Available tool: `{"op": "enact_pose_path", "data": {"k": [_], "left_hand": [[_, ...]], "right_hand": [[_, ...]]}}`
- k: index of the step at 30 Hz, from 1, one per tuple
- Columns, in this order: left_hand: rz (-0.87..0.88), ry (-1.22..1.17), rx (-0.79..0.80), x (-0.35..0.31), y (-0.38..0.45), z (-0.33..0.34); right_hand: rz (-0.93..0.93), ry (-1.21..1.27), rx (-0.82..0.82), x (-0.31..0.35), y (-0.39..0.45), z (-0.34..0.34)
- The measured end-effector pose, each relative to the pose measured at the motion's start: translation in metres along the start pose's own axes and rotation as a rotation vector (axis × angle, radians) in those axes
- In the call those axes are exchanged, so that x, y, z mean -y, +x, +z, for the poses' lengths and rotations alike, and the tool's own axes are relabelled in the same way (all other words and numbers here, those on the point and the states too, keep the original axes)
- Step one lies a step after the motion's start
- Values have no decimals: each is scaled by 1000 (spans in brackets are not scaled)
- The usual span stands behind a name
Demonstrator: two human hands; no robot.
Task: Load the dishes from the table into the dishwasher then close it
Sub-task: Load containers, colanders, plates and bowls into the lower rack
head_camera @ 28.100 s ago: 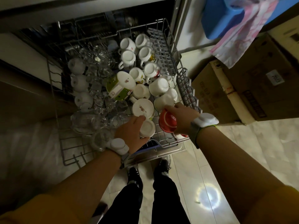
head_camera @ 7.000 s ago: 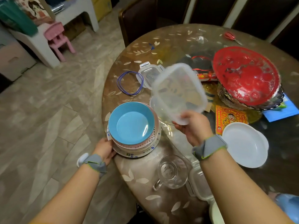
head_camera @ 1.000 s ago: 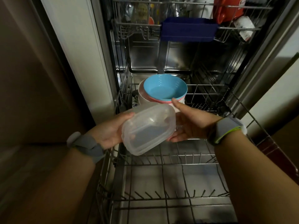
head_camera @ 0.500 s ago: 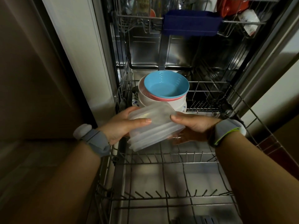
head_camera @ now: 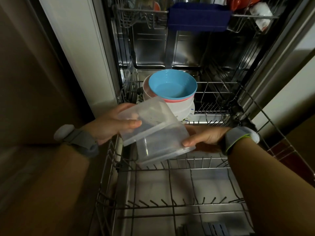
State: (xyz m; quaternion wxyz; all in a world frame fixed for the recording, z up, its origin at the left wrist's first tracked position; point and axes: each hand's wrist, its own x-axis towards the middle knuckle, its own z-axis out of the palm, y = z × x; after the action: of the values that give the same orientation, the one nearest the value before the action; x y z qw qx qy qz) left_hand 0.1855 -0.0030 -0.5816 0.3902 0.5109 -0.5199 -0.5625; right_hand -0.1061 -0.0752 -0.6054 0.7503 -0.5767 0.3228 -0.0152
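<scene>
Over the pulled-out lower rack (head_camera: 170,169) of the open dishwasher I hold two clear plastic containers, one partly inside the other. My left hand (head_camera: 111,124) grips the upper container (head_camera: 150,116) by its left side, thumb on its wall. My right hand (head_camera: 206,135) holds the lower container (head_camera: 162,148) at its right rim. Both containers are tilted. Behind them, at the back left of the rack, stands a stack of dishes: a blue bowl (head_camera: 172,86) on top, then a pink one, white bowls and a patterned plate.
The upper rack (head_camera: 141,12) overhead carries a dark blue basket (head_camera: 198,17), a red cup (head_camera: 242,2) and a white cup (head_camera: 262,13). A white cabinet panel (head_camera: 76,48) borders the left. The rack's front rows of tines hold nothing.
The containers have tipped from lying flat to tilted, and the upper one has slid up and left out of the lower one. My hands have drawn slightly apart.
</scene>
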Motion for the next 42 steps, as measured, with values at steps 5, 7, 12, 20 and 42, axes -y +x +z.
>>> {"op": "enact_pose_path", "data": {"k": [5,7,12,20,42], "left_hand": [[14,1,-70,3,-5,-9],[4,12,-61,4,-6,-11],[25,77,-58,3,-5,-4],[60,-52,-83,2,-8,-6],[322,-58,-259,5,6,-28]], "right_hand": [[193,-14,-141,-8,-1,2],[233,48,-192,-14,-1,1],[249,90,-317,-20,0,-3],[90,301,-271,-27,-3,-9],[-257,244,-124,-2,41,27]]}}
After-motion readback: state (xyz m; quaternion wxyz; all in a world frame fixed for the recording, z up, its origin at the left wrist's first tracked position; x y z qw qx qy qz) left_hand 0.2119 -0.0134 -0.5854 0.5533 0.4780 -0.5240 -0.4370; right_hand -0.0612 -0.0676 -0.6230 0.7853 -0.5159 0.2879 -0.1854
